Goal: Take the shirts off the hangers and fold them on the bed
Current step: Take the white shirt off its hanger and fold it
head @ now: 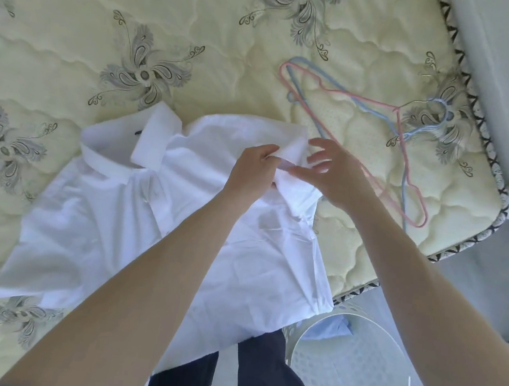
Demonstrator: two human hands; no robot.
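Shirt (111, 225) lies flat on the bed (75, 32), front up, hem over the edge; is it soft? asks one.

Soft, light, floppy, says the other; left hand (250, 173) pinches the sleeve (298, 153); right hand (334, 173) is open beside it; take the sleeve edge.

No legible text or number appears. A dark tag (138, 132) sits at the collar of the shirt (102, 224) — too small to read.

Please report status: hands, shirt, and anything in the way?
Left hand pinches white shirt at its sleeve; right hand open beside. Shirt spread on bed, off hanger. Two hangers lie apart, right.
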